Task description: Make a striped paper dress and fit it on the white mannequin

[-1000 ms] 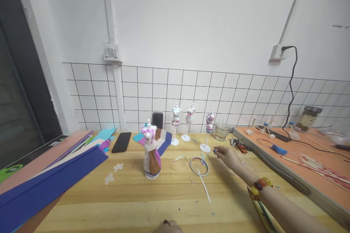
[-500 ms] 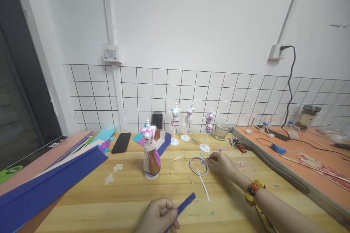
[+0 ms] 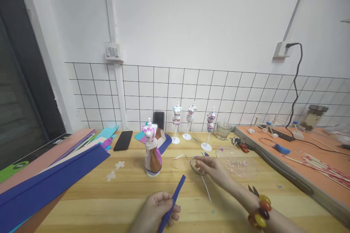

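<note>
My left hand (image 3: 160, 209) is closed on a narrow dark blue strip (image 3: 178, 190), which slants up and right between thumb and fingers. The fingers of my right hand (image 3: 209, 166) are pinched on the right side of a thin white ring (image 3: 193, 165), perhaps a tape roll; they cover part of it. A white strip (image 3: 206, 188) lies just below the ring. Left of it stands a small dress form (image 3: 153, 159) wearing a brown, white and purple skirt. Dark pointed blades (image 3: 254, 190) of a tool show beside my right wrist; its handle is hidden.
Several small dress forms (image 3: 210, 122) on white stands and a glass bowl (image 3: 223, 131) line the back. Coloured sheets (image 3: 62, 171) and a phone (image 3: 123, 141) lie left. Clear beads (image 3: 237, 164) lie on a clear round sheet, right. An orange board (image 3: 308, 158) borders the right side.
My right hand has moved left from the small scraps beside the ring onto the ring itself. My left hand has tilted the blue strip more upright.
</note>
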Action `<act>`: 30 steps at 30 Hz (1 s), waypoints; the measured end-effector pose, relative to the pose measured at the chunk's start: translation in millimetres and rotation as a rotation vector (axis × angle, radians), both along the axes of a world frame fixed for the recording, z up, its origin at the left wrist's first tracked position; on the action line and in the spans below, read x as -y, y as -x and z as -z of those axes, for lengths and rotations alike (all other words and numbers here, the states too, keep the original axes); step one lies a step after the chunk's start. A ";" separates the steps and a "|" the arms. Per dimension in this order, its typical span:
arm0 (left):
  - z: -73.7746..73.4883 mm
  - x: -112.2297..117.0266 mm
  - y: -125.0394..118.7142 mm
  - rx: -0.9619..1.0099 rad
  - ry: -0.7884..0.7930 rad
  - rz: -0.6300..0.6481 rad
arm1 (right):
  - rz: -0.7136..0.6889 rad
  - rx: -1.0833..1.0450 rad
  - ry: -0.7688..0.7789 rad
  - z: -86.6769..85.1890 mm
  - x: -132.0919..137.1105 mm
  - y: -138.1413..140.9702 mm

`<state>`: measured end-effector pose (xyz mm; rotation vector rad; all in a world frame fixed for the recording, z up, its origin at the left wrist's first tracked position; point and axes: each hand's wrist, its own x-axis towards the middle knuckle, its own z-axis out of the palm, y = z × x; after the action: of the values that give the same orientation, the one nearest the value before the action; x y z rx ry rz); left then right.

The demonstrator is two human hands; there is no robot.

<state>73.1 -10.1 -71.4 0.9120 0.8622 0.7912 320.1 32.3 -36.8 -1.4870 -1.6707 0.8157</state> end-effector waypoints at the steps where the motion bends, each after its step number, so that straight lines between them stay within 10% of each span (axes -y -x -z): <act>1: 0.9 -0.1 -0.3 -0.002 0.001 0.005 | -0.046 -0.045 0.021 -0.6 9.4 14.1; 9: 13.5 -3.3 -0.7 -0.043 -0.034 0.092 | -0.174 -0.435 0.174 16.6 36.7 68.7; 30: -7.9 -8.5 24.9 -0.645 -0.451 -0.101 | -0.141 0.026 0.043 56.9 62.9 28.6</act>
<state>48.2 -1.6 -63.5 1.5812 1.3243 0.8022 291.5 -30.6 -93.7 -1.4266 -1.8036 0.9158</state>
